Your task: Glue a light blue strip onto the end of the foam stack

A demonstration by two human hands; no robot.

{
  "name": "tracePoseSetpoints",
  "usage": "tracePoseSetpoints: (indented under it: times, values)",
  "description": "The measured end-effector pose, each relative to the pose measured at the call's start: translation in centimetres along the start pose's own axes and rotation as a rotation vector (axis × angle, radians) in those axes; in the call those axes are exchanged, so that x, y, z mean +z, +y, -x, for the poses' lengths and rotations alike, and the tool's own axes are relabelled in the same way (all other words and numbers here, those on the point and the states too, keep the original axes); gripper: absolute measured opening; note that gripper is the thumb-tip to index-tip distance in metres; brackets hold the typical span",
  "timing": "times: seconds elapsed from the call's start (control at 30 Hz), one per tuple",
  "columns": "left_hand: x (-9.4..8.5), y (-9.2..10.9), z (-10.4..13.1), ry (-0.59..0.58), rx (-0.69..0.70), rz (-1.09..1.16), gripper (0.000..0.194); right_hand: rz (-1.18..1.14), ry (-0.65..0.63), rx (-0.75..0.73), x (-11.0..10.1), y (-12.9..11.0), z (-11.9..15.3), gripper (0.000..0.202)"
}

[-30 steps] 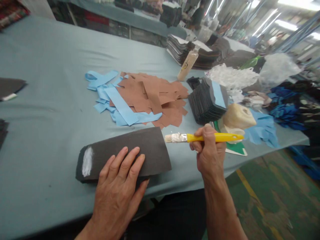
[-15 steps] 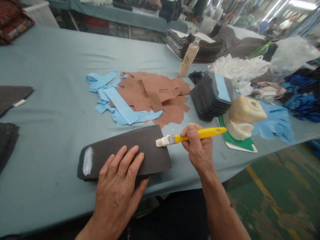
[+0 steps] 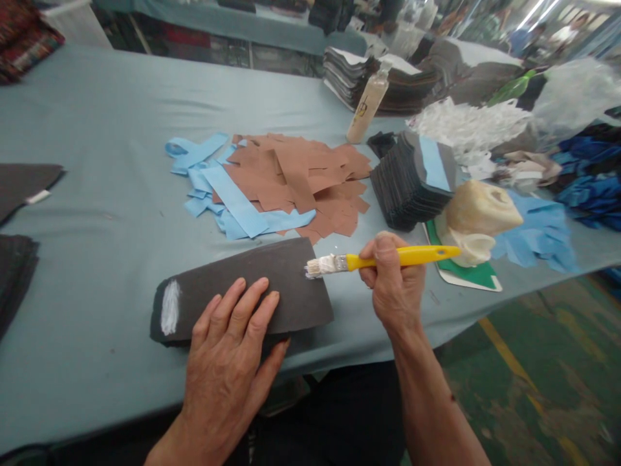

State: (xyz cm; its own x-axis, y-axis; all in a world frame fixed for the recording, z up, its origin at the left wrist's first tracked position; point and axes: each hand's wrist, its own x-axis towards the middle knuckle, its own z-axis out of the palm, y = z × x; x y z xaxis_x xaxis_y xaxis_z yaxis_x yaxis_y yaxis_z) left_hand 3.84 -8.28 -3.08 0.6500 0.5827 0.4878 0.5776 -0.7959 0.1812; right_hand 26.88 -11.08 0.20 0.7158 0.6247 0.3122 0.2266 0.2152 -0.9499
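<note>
A stack of dark grey pieces (image 3: 291, 285) lies at the table's near edge, with a white smear (image 3: 170, 307) on its left end. My left hand (image 3: 230, 343) rests on top of the stack, fingers spread, thumb down at its near side. My right hand (image 3: 395, 278) is closed round the yellow handle of a brush (image 3: 427, 255). White paste coats the bristles, which touch or hover just over the right end of the top piece; a small whitish mark shows under their tip.
Brown pieces (image 3: 339, 165) and light blue strips (image 3: 237, 200) lie beyond the stack. To the right are a block of dark pieces (image 3: 405, 188), a cream-coloured container (image 3: 480, 210) on a green board (image 3: 473, 275), and a bottle (image 3: 369, 103). More dark pieces (image 3: 14, 272) sit at far left.
The brush and my right hand have shifted slightly right and a little up the picture. A small whitish mark now shows at the bristle tips. My left hand stays on the stack.
</note>
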Motion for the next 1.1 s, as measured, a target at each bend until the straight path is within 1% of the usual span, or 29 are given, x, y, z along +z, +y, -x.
tracePoseSetpoints:
  times: [0.03, 0.1, 0.17, 0.27, 0.33, 0.4, 0.53, 0.6, 0.67, 0.73, 0.8, 0.87, 0.93, 1.0, 1.07, 1.1]
  values:
    - [0.0, 0.0, 0.0, -0.004, -0.003, -0.001, 0.043, 0.001, -0.027, 0.015, 0.0, 0.3, 0.1, 0.053]
    - [0.0, 0.0, 0.1, -0.010, -0.008, 0.006, 0.044, 0.033, -0.048, 0.039, -0.6, 0.8, 0.0, 0.053]
    - [0.0, 0.0, 0.1, -0.012, -0.013, 0.017, 0.045, 0.083, 0.014, 0.030, -1.8, 1.0, -0.2, 0.054]
    - [0.2, 0.0, 0.2, -0.010, -0.025, 0.023, 0.046, 0.101, 0.142, -0.025, -3.3, 0.6, -0.4, 0.056]
    - [0.2, 0.0, 0.2, -0.005, -0.025, 0.019, 0.046, 0.086, 0.164, -0.053, -3.3, 0.0, -0.3, 0.055]
    - [0.2, 0.0, 0.2, -0.006, -0.016, 0.011, 0.046, 0.058, 0.151, -0.072, -2.6, -0.4, 0.0, 0.054]
    - [-0.2, -0.1, 0.0, -0.024, 0.003, -0.001, 0.045, -0.014, 0.083, -0.095, -0.5, -0.5, 0.6, 0.051]
    - [-0.5, -0.2, -0.2, -0.042, 0.020, 0.002, 0.045, 0.028, 0.042, -0.125, 0.3, -0.5, 0.7, 0.048]
    - [-0.7, -0.4, -0.4, -0.050, 0.034, 0.018, 0.045, 0.160, -0.011, -0.228, 0.6, -0.7, 0.7, 0.041]
    - [-0.9, -0.7, -0.6, -0.046, 0.031, 0.050, 0.044, 0.328, -0.111, -0.419, 0.7, -0.8, 0.6, 0.029]
    - [-0.9, -0.9, -0.9, -0.033, 0.016, 0.084, 0.043, 0.431, -0.223, -0.576, 0.7, -0.9, 0.3, 0.023]
    - [-0.9, -1.2, -1.0, -0.017, 0.010, 0.109, 0.042, 0.451, -0.270, -0.623, 0.8, -1.0, 0.2, 0.023]
    - [-1.1, -1.3, -1.1, -0.013, 0.008, 0.134, 0.040, 0.418, -0.270, -0.603, 1.1, -1.2, 0.4, 0.023]
    - [-1.5, -1.3, -1.1, -0.011, 0.002, 0.169, 0.038, 0.330, -0.244, -0.521, 1.8, -1.7, 1.0, 0.024]
    - [-2.0, -1.1, -1.1, 0.025, 0.002, 0.198, 0.036, 0.146, -0.165, -0.347, 2.9, -2.5, 1.6, 0.032]
    - [-2.4, -0.9, -1.1, 0.053, 0.006, 0.210, 0.035, 0.018, -0.095, -0.236, 3.5, -3.1, 1.9, 0.036]
